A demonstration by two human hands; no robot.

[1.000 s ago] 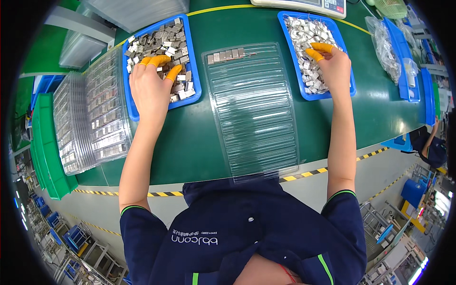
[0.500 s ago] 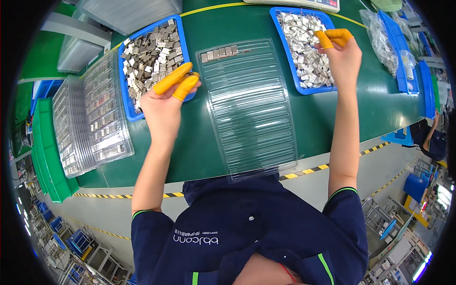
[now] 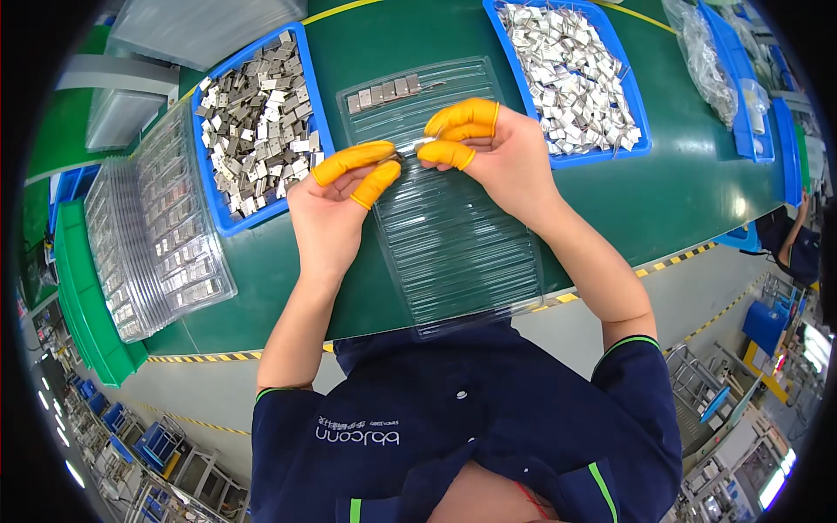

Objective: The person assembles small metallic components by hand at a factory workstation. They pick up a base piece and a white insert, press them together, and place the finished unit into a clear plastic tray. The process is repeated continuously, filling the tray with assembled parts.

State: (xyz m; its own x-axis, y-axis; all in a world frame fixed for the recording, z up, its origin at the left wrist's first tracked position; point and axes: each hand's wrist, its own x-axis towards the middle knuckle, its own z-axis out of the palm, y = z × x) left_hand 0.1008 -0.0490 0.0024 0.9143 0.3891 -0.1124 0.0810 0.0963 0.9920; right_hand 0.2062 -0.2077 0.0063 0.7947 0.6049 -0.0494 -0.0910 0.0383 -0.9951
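My left hand (image 3: 330,209), with yellow finger cots on thumb and fingertips, pinches a small dark metal part (image 3: 398,157), mostly hidden by the fingertips. Close against it, my right hand (image 3: 506,157), in similar cots, grips a small silvery metal piece (image 3: 422,143). Whether the two pieces touch, I cannot tell. Both hands hover over a clear ribbed plastic tray (image 3: 462,248). Several flat metal parts (image 3: 384,91) lie side by side in its far slot, a thin pin sticking out at the right end.
Left of the tray, a blue bin (image 3: 317,98) holds grey metal housings; a second blue bin (image 3: 643,118) at right holds silvery pieces with pins. Filled clear trays (image 3: 179,231) are stacked at far left, beside a green bin (image 3: 91,296). Plastic bags (image 3: 702,65) lie at far right.
My right hand has come left from the right bin, and my left hand has moved off the left bin's edge. They now meet over the tray, each pinching a small piece.
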